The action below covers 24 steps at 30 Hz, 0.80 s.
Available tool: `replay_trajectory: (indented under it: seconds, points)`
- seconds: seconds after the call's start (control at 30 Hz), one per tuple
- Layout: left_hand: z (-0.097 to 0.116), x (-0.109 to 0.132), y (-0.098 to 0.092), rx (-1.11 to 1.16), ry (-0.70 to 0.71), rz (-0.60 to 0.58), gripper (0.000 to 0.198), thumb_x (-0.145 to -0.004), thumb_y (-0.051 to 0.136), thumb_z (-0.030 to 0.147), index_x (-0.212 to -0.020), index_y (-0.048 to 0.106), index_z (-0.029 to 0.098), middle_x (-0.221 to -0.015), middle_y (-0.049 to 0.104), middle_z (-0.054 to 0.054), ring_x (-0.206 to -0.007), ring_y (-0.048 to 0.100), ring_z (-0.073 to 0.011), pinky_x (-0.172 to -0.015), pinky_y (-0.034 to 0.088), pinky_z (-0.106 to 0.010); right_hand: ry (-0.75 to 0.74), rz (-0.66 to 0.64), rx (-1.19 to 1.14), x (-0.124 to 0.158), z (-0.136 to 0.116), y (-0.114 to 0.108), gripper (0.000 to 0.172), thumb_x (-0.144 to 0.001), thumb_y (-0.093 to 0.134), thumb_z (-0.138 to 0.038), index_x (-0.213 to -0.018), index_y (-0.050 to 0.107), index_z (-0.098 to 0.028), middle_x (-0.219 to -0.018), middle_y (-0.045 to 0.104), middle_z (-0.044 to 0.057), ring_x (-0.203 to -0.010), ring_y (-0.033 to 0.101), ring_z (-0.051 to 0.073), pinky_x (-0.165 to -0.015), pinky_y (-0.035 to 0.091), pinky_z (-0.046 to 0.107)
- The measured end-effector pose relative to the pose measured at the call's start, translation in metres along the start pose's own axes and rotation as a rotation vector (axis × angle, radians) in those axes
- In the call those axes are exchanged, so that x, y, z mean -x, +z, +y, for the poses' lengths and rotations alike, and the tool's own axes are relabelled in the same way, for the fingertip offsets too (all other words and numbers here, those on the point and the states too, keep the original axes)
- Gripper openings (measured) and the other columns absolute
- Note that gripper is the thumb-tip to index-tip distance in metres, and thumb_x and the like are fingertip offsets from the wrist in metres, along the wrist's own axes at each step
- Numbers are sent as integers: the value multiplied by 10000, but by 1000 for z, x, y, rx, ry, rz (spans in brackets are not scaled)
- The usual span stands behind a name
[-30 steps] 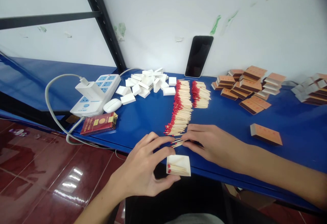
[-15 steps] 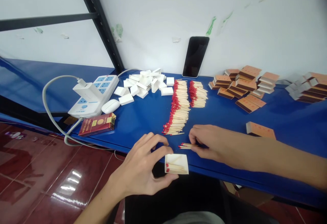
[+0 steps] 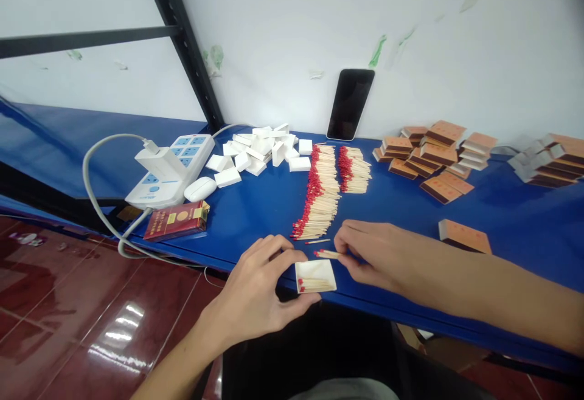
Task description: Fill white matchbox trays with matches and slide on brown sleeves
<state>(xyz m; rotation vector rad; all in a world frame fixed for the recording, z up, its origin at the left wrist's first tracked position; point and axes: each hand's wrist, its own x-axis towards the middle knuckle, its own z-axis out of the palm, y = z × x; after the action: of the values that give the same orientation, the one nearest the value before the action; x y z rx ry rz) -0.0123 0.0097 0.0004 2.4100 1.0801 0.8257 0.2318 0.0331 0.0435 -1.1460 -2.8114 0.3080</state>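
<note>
Matchsticks point(image 3: 326, 255), a small bundle, sit pinched between the fingertips of your right hand point(image 3: 378, 257), red heads just over the white tray point(image 3: 316, 276). Your left hand point(image 3: 255, 296) grips that tray at the bench point(image 3: 255, 211) front edge. The long match row point(image 3: 319, 196) lies just behind.

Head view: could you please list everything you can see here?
Table: one, blue, along the wall.
Match rows: two, red-tipped, centre.
Trays: pile, white, centre-left.
Sleeves: two piles, one single, orange-brown, right.
Phone: one, black, leaning on wall.
Power strip: one, white-blue, left.
Oval case: one, white, beside strip.
Packet: one, red, front left.
Open tray: one, white, front edge.
Match bundle: few, red-tipped, above open tray.
Left hand: one, bare, holding open tray.
Right hand: one, bare, pinching match bundle.
</note>
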Motion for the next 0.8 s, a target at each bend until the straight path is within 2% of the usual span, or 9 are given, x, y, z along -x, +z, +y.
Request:
replay_trajectory:
  seconds: [0.1, 0.23, 0.37, 0.43, 0.53, 0.6, 0.67, 0.8]
  points:
    - [0, -1, -1, 26, -14, -12, 335, -801, 775, 369, -1058, 639, 202, -1000, 637, -40, -869, 594, -201, -830, 479, -392, -51, 21, 57, -1, -9, 8, 101, -890, 551, -135, -815, 552, -203, -747, 593, 2, -564, 529, 134, -500, 300, 294]
    - [-1, 1, -1, 28, 16, 3, 336, -798, 791, 366, -1055, 636, 213, -1025, 654, -29, -890, 610, -197, -871, 460, -402, -174, -66, 130, -9, -22, 19, 160, -811, 655, -105, -720, 570, -205, -689, 590, 16, -545, 529, 142, -471, 293, 308]
    - [-3, 2, 1, 27, 65, 35, 325, -817, 780, 370, -1065, 631, 221, -992, 661, -23, -857, 616, -191, -817, 462, -382, -291, -89, 124, -16, -28, 16, 206, -695, 719, -30, -718, 607, -201, -687, 604, 5, -601, 560, 153, -479, 325, 298]
    - [-3, 3, 1, 27, 75, 45, 341, -814, 786, 362, -1078, 623, 222, -1007, 662, -28, -871, 619, -196, -823, 462, -381, -334, -72, 115, -15, -27, 12, 186, -706, 711, -42, -740, 630, -207, -713, 620, 11, -680, 585, 179, -517, 362, 306]
    - [-4, 4, 1, 18, 68, 45, 356, -820, 780, 379, -1089, 609, 220, -1023, 667, -30, -893, 621, -205, -878, 449, -406, -290, -46, 84, -8, -21, 8, 116, -817, 650, -108, -784, 654, -219, -750, 634, 22, -755, 598, 194, -566, 397, 312]
    - [-4, 4, 1, 2, 68, 26, 308, -845, 751, 400, -1057, 617, 221, -1023, 659, -30, -885, 613, -205, -879, 445, -413, -226, -22, 67, -3, -16, 8, 127, -867, 608, -112, -810, 657, -214, -770, 635, 27, -756, 595, 182, -565, 395, 302]
    - [-4, 5, 0, -24, 77, 0, 261, -880, 708, 414, -1055, 635, 234, -1028, 639, -31, -883, 598, -205, -868, 442, -414, -195, -9, 66, 1, -13, 12, 151, -872, 598, -82, -801, 648, -205, -759, 623, 23, -737, 585, 172, -547, 376, 295]
    - [-4, 6, -1, -72, 77, -49, 299, -931, 640, 415, -1192, 628, 269, -1064, 607, -43, -915, 570, -214, -879, 427, -430, -225, -31, 79, 3, -13, 18, 197, -841, 608, -17, -772, 624, -200, -747, 605, 8, -748, 573, 174, -533, 346, 299]
